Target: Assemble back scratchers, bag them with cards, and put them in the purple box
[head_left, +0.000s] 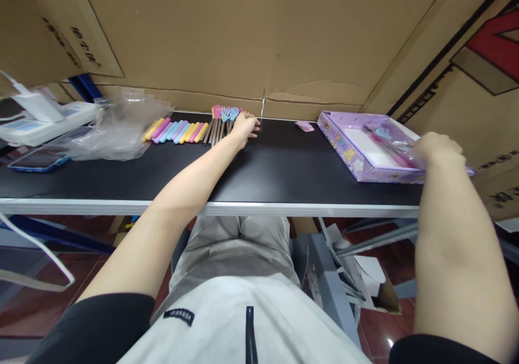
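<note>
My left hand [245, 128] is at the far side of the table, palm turned right and fingers apart. It is beside a row of small rods [219, 128] with brown shafts and pink, blue and yellow hand-shaped heads, partly covering the right end of the row. Colourful handles [178, 131] in yellow, pink, blue and purple lie in line to the left of them. My right hand [438, 149] is closed at the right side of a purple printed box [344, 153], on a clear plastic bag [391, 142] with pink and blue pieces inside. Its fingertips are hidden.
Clear plastic bags [117, 128] are heaped on the left, near a phone [38, 159] and a white power strip [48, 123] with a charger plugged in. A small pink packet [304, 126] lies left of the box. Cardboard [275, 39] walls the table's back.
</note>
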### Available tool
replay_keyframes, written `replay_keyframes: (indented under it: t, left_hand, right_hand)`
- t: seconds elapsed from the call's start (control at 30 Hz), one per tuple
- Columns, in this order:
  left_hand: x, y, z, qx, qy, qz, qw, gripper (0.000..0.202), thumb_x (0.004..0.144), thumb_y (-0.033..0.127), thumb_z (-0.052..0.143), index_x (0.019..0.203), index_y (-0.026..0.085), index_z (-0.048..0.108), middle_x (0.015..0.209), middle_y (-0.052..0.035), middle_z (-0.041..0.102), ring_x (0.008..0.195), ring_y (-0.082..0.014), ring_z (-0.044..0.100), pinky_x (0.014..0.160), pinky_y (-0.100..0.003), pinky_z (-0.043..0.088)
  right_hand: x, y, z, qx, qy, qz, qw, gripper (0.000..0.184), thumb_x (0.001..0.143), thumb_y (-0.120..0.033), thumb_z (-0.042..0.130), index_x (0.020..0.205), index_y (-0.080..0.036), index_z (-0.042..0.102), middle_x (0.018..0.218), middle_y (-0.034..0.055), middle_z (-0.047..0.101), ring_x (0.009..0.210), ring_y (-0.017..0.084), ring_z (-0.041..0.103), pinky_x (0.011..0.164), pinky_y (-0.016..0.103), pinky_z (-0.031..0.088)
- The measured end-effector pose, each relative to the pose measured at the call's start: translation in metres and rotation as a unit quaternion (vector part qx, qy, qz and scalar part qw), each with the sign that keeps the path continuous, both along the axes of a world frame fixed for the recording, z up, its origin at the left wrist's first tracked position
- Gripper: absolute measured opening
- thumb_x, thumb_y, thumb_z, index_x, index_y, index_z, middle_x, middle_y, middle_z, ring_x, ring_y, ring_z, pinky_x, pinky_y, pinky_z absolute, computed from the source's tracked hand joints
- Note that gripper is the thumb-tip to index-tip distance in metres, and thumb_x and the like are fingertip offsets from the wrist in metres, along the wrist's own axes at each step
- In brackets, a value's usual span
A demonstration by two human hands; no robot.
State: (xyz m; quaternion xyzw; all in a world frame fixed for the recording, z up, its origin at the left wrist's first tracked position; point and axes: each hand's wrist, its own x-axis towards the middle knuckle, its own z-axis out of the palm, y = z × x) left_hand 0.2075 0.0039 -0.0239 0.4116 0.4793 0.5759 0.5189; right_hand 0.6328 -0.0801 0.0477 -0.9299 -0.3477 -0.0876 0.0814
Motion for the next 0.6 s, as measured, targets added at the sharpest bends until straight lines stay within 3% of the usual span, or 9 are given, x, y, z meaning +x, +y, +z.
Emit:
replay_keyframes:
  t: [0.1, 0.37, 0.5, 0.6]
  left_hand:
    - [0.000, -0.001, 0.000, 0.004, 0.002, -0.006, 1.000, 0.026, 0.077, 0.002, 0.061, 0.087, 0.024, 0.054, 0.083, -0.0041, 0.069, 0.093, -0.0236, 0.073, 0.091, -0.036, 0.061]
    - [0.002, -0.004, 0.001, 0.012, 0.014, -0.005, 1.000, 0.024, 0.083, 0.001, 0.059, 0.086, 0.024, 0.053, 0.083, -0.0031, 0.068, 0.080, -0.0200, 0.068, 0.082, -0.032, 0.057]
    - [0.001, -0.006, 0.002, 0.014, 0.027, -0.007, 1.000, 0.024, 0.085, 0.000, 0.059, 0.086, 0.024, 0.052, 0.082, -0.0021, 0.067, 0.077, -0.0189, 0.066, 0.079, -0.030, 0.055]
    - [0.002, -0.008, 0.004, 0.015, 0.042, -0.012, 0.999, 0.026, 0.084, -0.001, 0.061, 0.083, 0.023, 0.053, 0.078, -0.0020, 0.066, 0.076, -0.0194, 0.066, 0.079, -0.030, 0.054]
  right_hand:
    - [-0.013, -0.003, 0.005, -0.005, 0.056, -0.009, 0.998, 0.058, 0.102, -0.015, 0.069, 0.157, 0.004, 0.060, 0.156, 0.0395, 0.055, 0.157, 0.039, 0.052, 0.115, 0.046, 0.046]
    - [-0.009, -0.002, -0.005, -0.004, 0.060, 0.002, 0.998, 0.060, 0.098, -0.011, 0.073, 0.154, 0.006, 0.062, 0.153, 0.0401, 0.056, 0.155, 0.038, 0.053, 0.114, 0.044, 0.046]
    - [-0.006, 0.013, -0.009, -0.007, 0.048, -0.027, 0.998, 0.061, 0.094, -0.005, 0.073, 0.154, 0.000, 0.065, 0.150, 0.0407, 0.057, 0.153, 0.040, 0.056, 0.111, 0.051, 0.046]
    - [-0.010, 0.023, -0.008, -0.028, 0.045, -0.038, 0.998, 0.047, 0.100, -0.012, 0.066, 0.146, -0.008, 0.074, 0.143, 0.0404, 0.063, 0.148, 0.043, 0.060, 0.106, 0.059, 0.046]
